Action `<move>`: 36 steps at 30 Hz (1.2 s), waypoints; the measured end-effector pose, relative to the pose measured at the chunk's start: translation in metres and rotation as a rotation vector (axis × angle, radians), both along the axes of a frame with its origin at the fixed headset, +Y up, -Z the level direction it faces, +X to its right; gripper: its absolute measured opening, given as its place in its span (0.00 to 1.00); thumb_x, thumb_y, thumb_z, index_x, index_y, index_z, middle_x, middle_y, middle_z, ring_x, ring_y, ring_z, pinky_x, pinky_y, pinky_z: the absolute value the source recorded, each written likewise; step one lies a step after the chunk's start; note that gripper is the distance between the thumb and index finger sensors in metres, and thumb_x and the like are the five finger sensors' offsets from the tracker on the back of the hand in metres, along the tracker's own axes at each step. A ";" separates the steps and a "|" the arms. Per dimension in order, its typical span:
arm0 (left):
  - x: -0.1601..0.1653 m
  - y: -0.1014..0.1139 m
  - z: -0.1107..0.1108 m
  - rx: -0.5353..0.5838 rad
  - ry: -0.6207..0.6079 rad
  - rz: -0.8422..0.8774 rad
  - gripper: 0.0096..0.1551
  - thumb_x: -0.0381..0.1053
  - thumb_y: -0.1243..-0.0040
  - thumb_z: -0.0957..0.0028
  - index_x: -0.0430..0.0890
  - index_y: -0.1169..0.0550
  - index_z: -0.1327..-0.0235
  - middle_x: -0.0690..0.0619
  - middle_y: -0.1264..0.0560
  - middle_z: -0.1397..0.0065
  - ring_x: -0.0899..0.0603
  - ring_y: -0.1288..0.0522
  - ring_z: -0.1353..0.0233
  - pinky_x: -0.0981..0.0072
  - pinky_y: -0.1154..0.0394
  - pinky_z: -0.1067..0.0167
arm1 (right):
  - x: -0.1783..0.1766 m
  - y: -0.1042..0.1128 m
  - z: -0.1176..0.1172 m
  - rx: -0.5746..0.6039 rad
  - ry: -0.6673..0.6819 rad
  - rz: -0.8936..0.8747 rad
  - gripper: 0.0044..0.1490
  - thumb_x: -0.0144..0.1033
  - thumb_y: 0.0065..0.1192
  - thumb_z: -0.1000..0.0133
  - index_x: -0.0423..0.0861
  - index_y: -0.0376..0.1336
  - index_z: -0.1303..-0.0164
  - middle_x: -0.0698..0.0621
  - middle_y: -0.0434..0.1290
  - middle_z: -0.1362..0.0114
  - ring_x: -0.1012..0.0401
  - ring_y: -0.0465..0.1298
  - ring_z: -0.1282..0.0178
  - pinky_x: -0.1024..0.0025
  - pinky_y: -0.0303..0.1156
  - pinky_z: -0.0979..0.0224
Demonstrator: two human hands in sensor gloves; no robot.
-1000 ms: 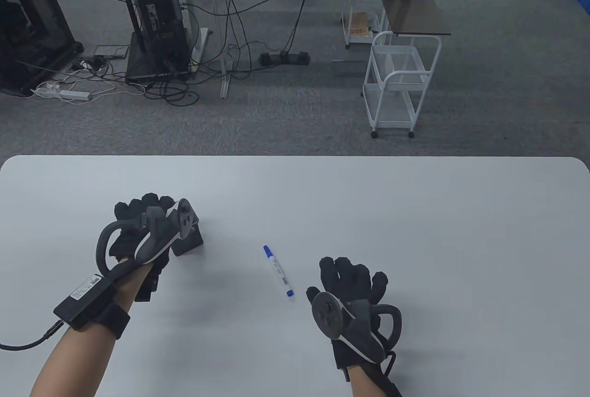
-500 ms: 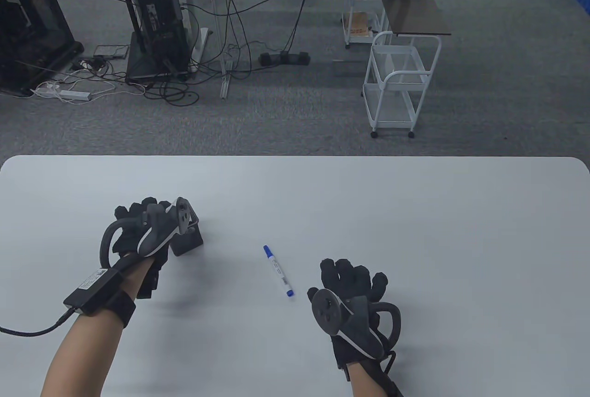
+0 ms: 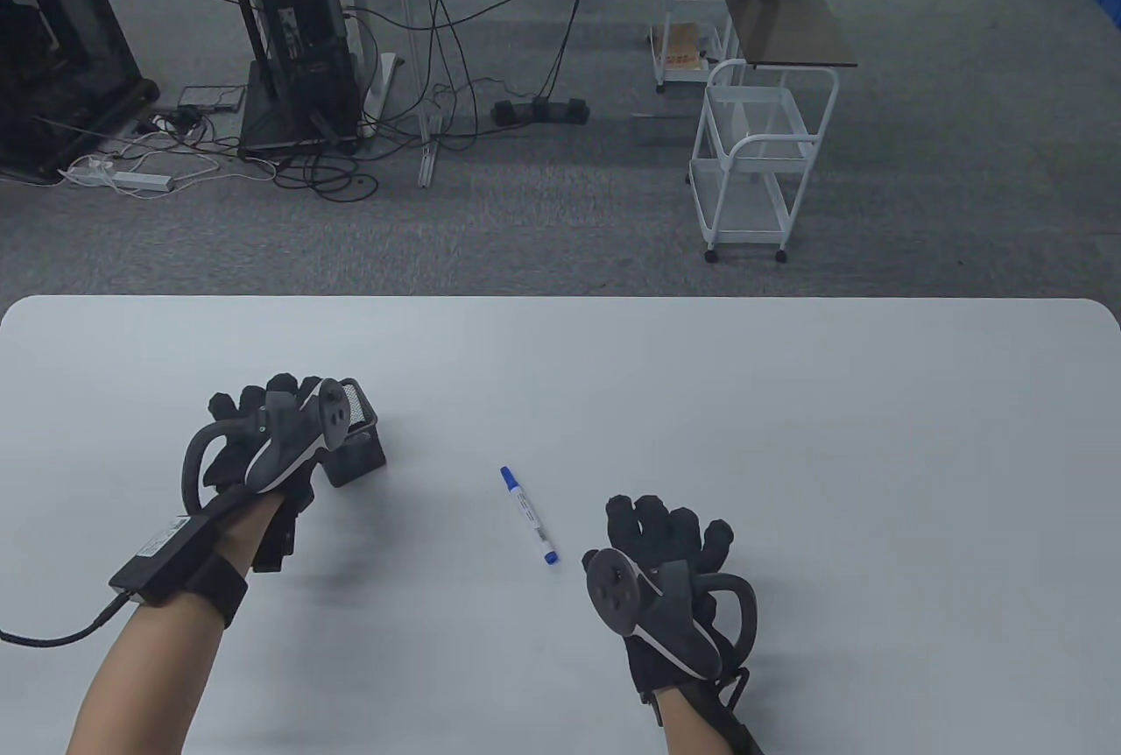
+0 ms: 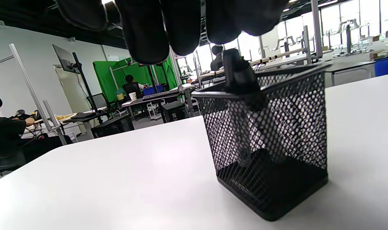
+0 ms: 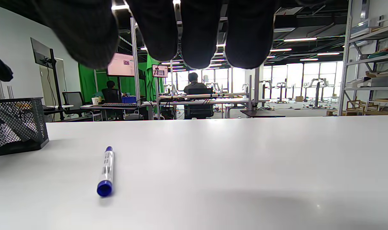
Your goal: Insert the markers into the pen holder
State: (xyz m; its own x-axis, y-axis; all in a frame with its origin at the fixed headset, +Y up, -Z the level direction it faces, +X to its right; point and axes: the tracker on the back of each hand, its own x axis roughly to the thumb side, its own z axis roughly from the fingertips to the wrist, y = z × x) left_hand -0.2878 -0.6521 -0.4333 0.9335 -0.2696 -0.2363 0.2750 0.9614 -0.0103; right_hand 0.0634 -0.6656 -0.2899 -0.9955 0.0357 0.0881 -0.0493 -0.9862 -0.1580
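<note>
Pen holder [image 3: 357,448] left on table [image 3: 788,405]; marker [image 3: 528,515] lying right of it, well apart.

Dim, even overhead light; soft shadows; blurred near fingers [image 5: 200,32].

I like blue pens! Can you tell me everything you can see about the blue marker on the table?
The blue marker is slim, with a white, plastic-looking barrel carrying a small printed label, a blue cap at one end and a blue plug at the other. It lies flat on the white table, slanted, between the two hands. Nothing touches it: the right hand is close beside its near end, and the black mesh pen holder stands apart to its left.
</note>
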 end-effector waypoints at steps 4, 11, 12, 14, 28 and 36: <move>0.006 0.009 0.013 0.011 -0.048 -0.022 0.29 0.62 0.51 0.37 0.68 0.34 0.20 0.58 0.36 0.13 0.40 0.32 0.14 0.32 0.43 0.16 | 0.001 0.002 0.001 0.010 -0.004 -0.002 0.44 0.56 0.61 0.37 0.44 0.59 0.15 0.37 0.64 0.14 0.31 0.68 0.19 0.21 0.47 0.27; 0.033 0.010 0.046 0.020 -0.159 0.063 0.31 0.64 0.51 0.38 0.66 0.35 0.18 0.56 0.38 0.11 0.38 0.35 0.11 0.29 0.45 0.17 | 0.003 0.002 0.000 0.021 -0.019 0.015 0.44 0.56 0.61 0.37 0.44 0.59 0.15 0.37 0.64 0.14 0.31 0.67 0.19 0.21 0.47 0.27; 0.036 0.009 0.050 0.026 -0.171 0.077 0.32 0.65 0.51 0.38 0.66 0.35 0.18 0.55 0.38 0.11 0.38 0.35 0.11 0.29 0.46 0.17 | 0.003 0.002 -0.001 0.018 -0.019 0.015 0.44 0.56 0.61 0.37 0.44 0.59 0.15 0.37 0.64 0.14 0.31 0.67 0.19 0.21 0.47 0.27; 0.046 0.005 0.060 0.030 -0.205 0.128 0.32 0.65 0.51 0.38 0.66 0.35 0.18 0.55 0.38 0.10 0.37 0.35 0.11 0.29 0.46 0.17 | 0.004 0.001 -0.001 0.011 -0.016 0.005 0.44 0.56 0.61 0.37 0.44 0.59 0.14 0.37 0.64 0.13 0.31 0.67 0.19 0.21 0.47 0.27; 0.077 -0.020 0.115 0.171 -0.317 0.319 0.34 0.67 0.51 0.38 0.66 0.38 0.16 0.53 0.42 0.08 0.33 0.41 0.08 0.26 0.50 0.18 | 0.001 0.000 0.000 0.014 -0.002 0.012 0.44 0.56 0.60 0.37 0.45 0.58 0.14 0.37 0.63 0.13 0.31 0.67 0.19 0.21 0.47 0.27; 0.077 -0.021 0.136 0.215 -0.346 0.343 0.38 0.69 0.52 0.39 0.66 0.41 0.13 0.53 0.45 0.06 0.31 0.44 0.08 0.24 0.51 0.19 | 0.000 -0.001 0.001 0.012 0.003 0.012 0.44 0.56 0.60 0.37 0.45 0.58 0.14 0.37 0.63 0.13 0.31 0.66 0.19 0.21 0.47 0.27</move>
State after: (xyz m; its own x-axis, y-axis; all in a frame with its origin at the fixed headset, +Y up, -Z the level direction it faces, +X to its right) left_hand -0.2106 -0.6734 -0.2971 0.9927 0.0857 0.0847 -0.1033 0.9672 0.2321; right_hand 0.0632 -0.6671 -0.2893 -0.9956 0.0229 0.0913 -0.0382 -0.9848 -0.1697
